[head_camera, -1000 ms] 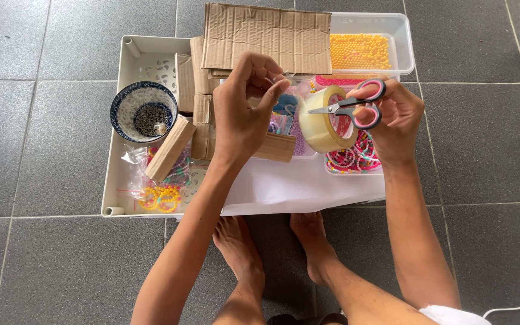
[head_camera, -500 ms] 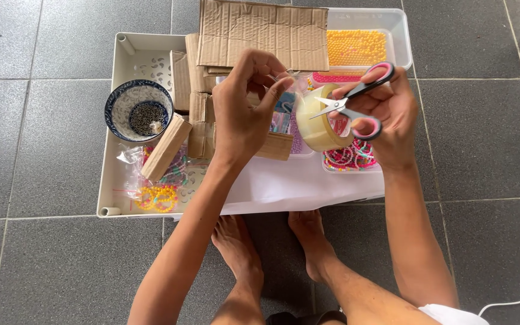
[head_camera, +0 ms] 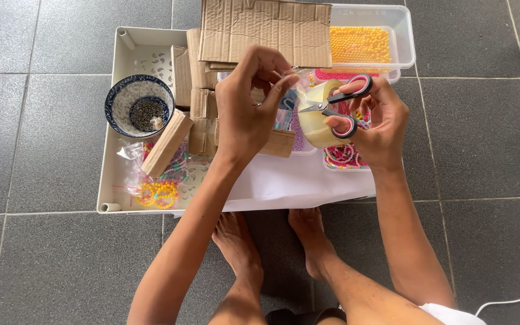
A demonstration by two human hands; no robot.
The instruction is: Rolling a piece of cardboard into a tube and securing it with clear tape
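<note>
My left hand (head_camera: 249, 105) pinches the free end of clear tape pulled from a yellowish tape roll (head_camera: 315, 117). My right hand (head_camera: 375, 126) holds that roll together with small scissors (head_camera: 339, 103) that have pink and black handles. The scissor blades point left toward the stretched tape strip between my hands. Both hands hover above a white tray (head_camera: 115, 180) on the grey tiled floor.
Cardboard pieces (head_camera: 260, 27) lie stacked across the tray's far side. A blue patterned bowl (head_camera: 138, 107) with dark bits sits at left, with a small cardboard box (head_camera: 167, 143) and bagged bead bracelets (head_camera: 157, 194) near it. A clear tub of orange beads (head_camera: 362, 42) stands at the back right. My bare feet (head_camera: 272, 241) rest below the tray.
The scissors have turned and come down so the blades now meet the tape strip. My left hand keeps the tape end pulled out.
</note>
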